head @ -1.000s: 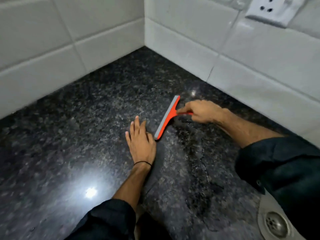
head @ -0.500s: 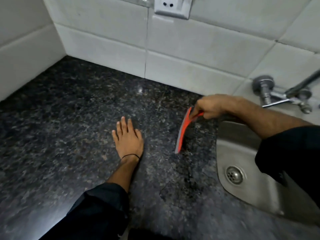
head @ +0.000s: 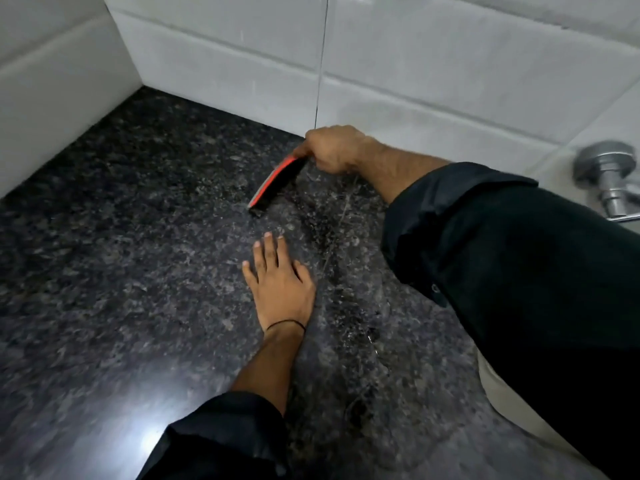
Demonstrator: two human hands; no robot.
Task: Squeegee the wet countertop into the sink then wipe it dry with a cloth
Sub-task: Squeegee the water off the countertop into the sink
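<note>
An orange squeegee [head: 273, 187] with a dark rubber blade rests edge-down on the black speckled granite countertop [head: 114, 258], close to the back wall. My right hand [head: 332, 148] grips its handle at the far end. My left hand [head: 280, 278] lies flat on the counter, palm down, fingers apart, nearer to me than the blade. Wet streaks [head: 332, 258] run along the counter to the right of my left hand. A sliver of the sink [head: 498, 400] shows at the lower right, mostly hidden by my dark right sleeve. No cloth is in view.
White tiled walls [head: 415, 74] meet in a corner at the upper left and border the counter. A chrome tap fitting [head: 604, 174] sticks out of the wall at the right edge. A bright light reflection [head: 145, 441] lies on the counter near my left sleeve.
The squeegee in my right hand has gone from beside the sink back leftward toward the back wall. The view has swung left, hiding most of the sink. My left hand stays flat.
</note>
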